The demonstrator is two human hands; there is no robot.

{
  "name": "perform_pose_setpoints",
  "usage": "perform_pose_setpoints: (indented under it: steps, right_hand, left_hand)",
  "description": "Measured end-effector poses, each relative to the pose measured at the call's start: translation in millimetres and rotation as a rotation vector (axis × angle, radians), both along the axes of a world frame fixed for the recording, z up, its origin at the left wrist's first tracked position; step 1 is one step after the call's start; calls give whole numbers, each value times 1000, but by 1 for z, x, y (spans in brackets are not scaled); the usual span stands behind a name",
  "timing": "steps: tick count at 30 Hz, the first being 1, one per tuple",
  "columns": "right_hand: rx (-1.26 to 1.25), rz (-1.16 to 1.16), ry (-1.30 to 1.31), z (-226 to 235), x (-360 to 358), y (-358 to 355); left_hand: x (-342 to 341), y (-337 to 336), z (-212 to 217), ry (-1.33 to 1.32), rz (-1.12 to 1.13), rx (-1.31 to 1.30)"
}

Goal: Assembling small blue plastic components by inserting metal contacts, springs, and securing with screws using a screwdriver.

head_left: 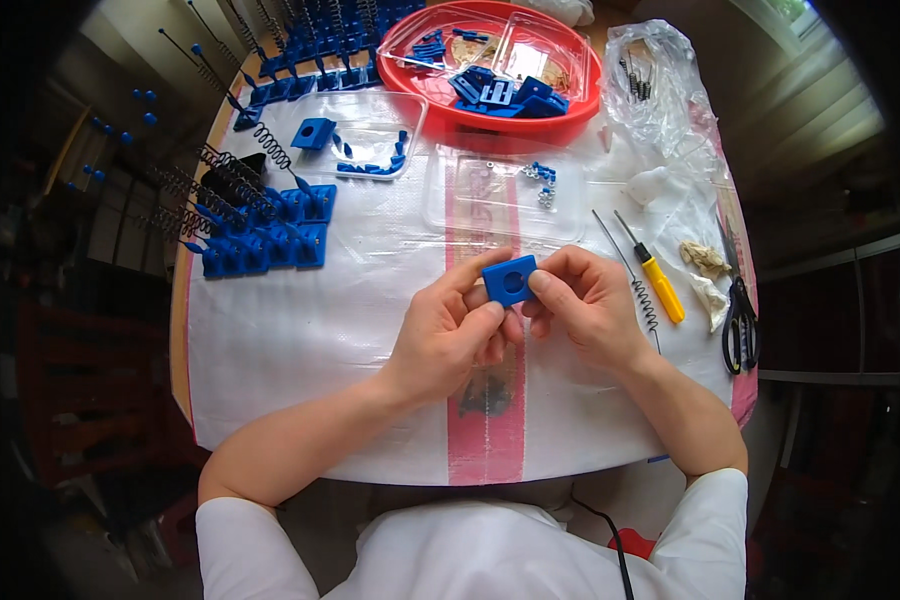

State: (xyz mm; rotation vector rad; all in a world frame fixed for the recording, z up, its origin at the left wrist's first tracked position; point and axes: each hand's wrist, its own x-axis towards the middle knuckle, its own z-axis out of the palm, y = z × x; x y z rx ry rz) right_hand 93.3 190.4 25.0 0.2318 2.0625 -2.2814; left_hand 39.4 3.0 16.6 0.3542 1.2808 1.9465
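A small blue square plastic piece with a round recess (510, 281) is held up above the middle of the table. My left hand (448, 325) grips its left side, thumb in front and fingers behind. On the opposite edge, my right hand (583, 305) pinches it, the thumb resting on its front face. Just right of my right hand lies a black coil spring with a long straight end (644, 305). Beside that spring is a screwdriver with a yellow handle (662, 288).
Finished-looking blue bases with springs (270, 245) stand at left. A clear tray (370, 165) holds blue parts; another (460, 205) holds nuts and small blue pieces. Behind is a red basin (592, 100). Black scissors (738, 335) and a plastic bag (665, 120) lie at right.
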Motion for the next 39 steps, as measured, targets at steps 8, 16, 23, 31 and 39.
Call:
perform_pose_setpoints:
  steps: [8, 16, 23, 31, 39]
  right_hand:
    - [-50, -4, -28, -2, 0, 3]
    - [-59, -10, -39, -2, 0, 3]
    - [-59, -14, -53, -2, 0, 4]
    - [-59, -20, -50, 0, 1, 3]
    - [-39, -44, 40, -4, -1, 5]
  left_hand:
    - [-3, -2, -1, 44, -50, 8]
    - [-3, -1, 2, 51, -39, -2]
    - [-3, -2, 0, 79, -36, 5]
    - [-3, 0, -1, 9, -12, -23]
    - [-1, -2, -1, 67, -37, -61]
